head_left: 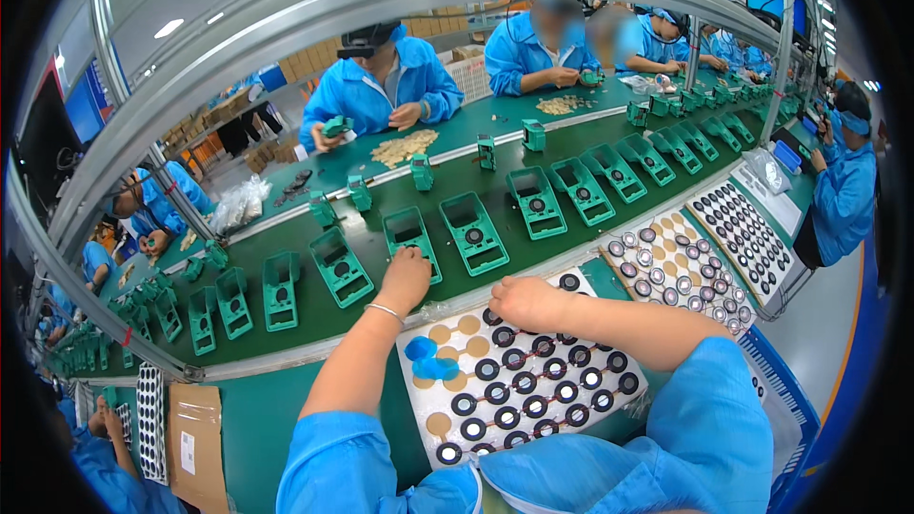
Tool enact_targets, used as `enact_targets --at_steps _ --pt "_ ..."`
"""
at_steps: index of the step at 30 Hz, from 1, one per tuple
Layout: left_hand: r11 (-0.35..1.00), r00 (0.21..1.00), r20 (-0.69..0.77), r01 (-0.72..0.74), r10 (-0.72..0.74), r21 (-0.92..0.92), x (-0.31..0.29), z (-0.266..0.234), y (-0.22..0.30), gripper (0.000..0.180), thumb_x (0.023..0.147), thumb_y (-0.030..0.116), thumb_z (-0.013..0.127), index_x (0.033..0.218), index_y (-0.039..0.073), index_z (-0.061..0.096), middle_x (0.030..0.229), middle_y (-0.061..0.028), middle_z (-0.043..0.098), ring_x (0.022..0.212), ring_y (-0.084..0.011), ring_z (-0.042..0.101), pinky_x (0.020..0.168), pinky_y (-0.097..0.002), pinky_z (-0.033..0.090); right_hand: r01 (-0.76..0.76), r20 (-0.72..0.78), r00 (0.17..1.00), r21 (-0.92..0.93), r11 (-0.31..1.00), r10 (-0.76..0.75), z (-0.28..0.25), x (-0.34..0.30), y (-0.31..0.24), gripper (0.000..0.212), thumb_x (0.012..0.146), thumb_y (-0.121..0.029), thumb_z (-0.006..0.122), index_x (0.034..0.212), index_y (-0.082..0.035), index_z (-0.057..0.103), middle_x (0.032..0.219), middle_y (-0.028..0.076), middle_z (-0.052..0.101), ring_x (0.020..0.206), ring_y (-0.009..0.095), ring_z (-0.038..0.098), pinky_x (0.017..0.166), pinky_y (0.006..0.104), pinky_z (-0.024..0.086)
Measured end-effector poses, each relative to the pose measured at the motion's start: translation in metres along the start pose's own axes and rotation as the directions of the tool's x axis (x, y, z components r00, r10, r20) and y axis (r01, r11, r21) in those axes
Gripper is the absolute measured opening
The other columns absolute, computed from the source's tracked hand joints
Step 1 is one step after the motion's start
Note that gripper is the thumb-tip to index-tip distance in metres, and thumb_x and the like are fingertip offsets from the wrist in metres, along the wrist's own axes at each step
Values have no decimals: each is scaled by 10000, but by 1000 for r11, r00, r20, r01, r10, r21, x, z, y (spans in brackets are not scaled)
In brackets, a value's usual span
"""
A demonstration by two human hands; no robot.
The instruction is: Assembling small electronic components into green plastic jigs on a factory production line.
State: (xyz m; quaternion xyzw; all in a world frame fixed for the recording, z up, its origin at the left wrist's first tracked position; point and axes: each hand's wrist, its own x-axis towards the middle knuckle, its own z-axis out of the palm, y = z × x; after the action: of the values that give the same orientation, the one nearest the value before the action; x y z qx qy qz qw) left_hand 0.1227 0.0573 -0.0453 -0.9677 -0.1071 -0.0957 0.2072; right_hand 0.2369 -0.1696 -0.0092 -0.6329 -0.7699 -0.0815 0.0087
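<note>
Here, with left hand point(406, 278) bent over a green case point(407, 227) by the near edge of the belt point(547, 255), and right hand point(524, 303) curled by black rings point(504, 337) at the white tray's point(426, 398) far edge. Cannot tell the fingers' gap or hold.

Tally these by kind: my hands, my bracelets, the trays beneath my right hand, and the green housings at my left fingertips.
Hands: 2 (left hand, right hand)
Bracelet: 1
Tray: 1
Green housing: 1
Total: 5
</note>
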Motion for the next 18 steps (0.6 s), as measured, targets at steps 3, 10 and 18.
enact_targets --at_steps 3,10,18 --pt "999 987 -158 -40 40 4 -1 8 -12 140 776 72 484 814 33 613 912 -163 605 967 -307 548 880 -383 415 14 27 1000 -55 998 -12 -2 4 -9 134 721 -102 558 812 -42 637 855 103 619 844 267 596 696 353 513" --pt "724 927 -249 34 -281 -689 -15 -7 -49 131 784 -10 410 792 23 536 874 -218 597 871 -403 545 771 -434 435 23 22 1000 -152 988 -20 6 1 -21 136 734 -117 553 805 -40 638 846 94 627 825 256 607 666 351 517" --pt "773 994 47 106 -98 -626 3 -10 -21 69 768 -22 455 755 21 507 849 -220 576 859 -395 550 736 -429 439 -73 -47 996 -16 997 73 10 -13 -2 173 727 -116 566 877 -32 589 874 110 605 836 270 593 710 360 501"
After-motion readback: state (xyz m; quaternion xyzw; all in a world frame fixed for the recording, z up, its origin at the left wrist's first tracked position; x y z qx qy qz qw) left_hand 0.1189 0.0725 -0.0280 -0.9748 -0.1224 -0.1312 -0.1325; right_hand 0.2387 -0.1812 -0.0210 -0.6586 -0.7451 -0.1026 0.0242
